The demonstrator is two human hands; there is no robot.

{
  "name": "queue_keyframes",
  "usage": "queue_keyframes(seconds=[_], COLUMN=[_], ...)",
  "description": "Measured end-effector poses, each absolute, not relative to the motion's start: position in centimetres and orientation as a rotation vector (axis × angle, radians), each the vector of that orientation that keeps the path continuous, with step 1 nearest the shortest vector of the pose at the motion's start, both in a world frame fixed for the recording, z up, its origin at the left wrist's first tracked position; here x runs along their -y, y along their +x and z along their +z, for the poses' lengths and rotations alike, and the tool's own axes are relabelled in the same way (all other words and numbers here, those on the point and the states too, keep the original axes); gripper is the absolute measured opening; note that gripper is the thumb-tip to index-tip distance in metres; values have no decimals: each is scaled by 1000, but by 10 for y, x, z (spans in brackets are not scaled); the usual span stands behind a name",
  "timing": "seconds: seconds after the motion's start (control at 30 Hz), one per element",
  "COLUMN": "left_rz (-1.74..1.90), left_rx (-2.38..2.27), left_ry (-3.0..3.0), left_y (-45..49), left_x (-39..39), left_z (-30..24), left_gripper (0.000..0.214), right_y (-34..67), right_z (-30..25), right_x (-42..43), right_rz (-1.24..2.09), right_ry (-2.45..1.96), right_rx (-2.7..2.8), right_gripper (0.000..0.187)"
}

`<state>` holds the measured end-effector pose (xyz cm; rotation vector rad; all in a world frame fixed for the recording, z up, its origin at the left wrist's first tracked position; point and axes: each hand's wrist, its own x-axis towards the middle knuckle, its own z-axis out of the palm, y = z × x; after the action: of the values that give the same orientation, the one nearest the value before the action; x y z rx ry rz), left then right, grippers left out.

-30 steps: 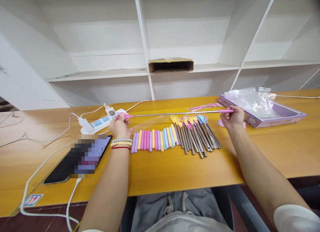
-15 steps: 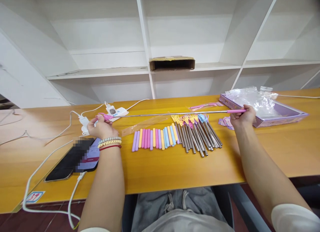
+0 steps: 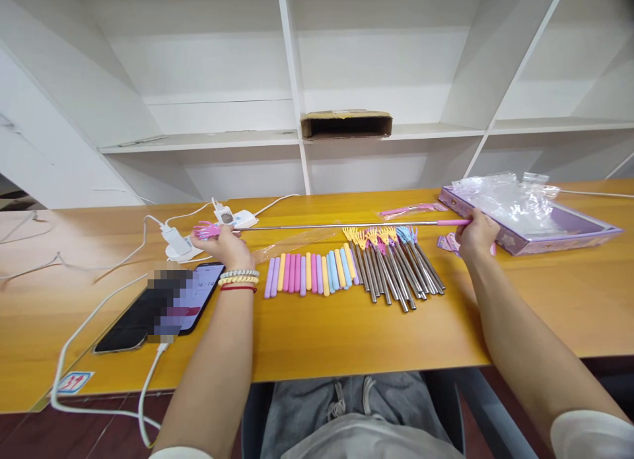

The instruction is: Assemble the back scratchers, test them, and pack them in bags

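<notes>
Stretched out lengthwise between my hands is a telescopic back scratcher (image 3: 307,226) with a thin metal rod, a pink claw head and a pink handle. My left hand (image 3: 228,246) is closed round the rod just behind the claw. At the other end my right hand (image 3: 478,233) grips the pink handle. Below the rod lies a row of coloured handle sleeves (image 3: 311,274) in purple, yellow, pink and blue. Beside them rests a pile of back scratchers (image 3: 396,267) with metal shafts and yellow, pink, blue and purple claws.
A purple box tray (image 3: 569,241) holds clear plastic bags (image 3: 510,198) at right. Behind the rod lies a bagged pink back scratcher (image 3: 413,210). Two phones (image 3: 123,320), white cables and a power strip (image 3: 244,220) are at left. A cardboard box (image 3: 347,125) sits on the shelf.
My left hand has slid right along the rod, leaving the pink claw exposed beyond it. My right hand has shifted slightly left with the handle. The view has moved a little.
</notes>
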<state>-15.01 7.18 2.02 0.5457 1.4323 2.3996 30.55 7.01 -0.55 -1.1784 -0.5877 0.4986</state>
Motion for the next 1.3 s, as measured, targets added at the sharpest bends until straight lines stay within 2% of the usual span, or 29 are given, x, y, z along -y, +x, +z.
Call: queue_keyframes(seconds=[0.23,0.43,0.57,0.67,0.83,0.9,1.07,1.3], left_rz=[2262,2127,1932,1826,1804,1716,1459,1203], left_rx=[-1069,-1057,-910,-798,-750,-748,-701,-644], left_ry=[887,1001,1201,1275,1340,1369,1378,1478], left_y=[-94,-60,-26,-5,-5,-9,-9,0], left_x=[-61,-44,-22,-6,2,2,8,16], left_z=[9,0,-8,-10,-1,5,13,9], left_gripper=[70,84,95,98,97,92,84,82], right_y=[251,223,198,184,179,179,175,177], right_z=[-14,-15,-23,-32,-25,-16,-4,-16], right_x=[-60,-42,-30,-23,-14,-9,0,-5], right_rz=[727,820,1011,994,681,660,1008,1321], right_ry=[-1146,-1093,-1093,-1064,-1034,-983,-818,-777], right_rx=[976,1302,1673,1909,2137,2245,2482,2204], right_gripper=[33,41,48,48,42,40,42,32])
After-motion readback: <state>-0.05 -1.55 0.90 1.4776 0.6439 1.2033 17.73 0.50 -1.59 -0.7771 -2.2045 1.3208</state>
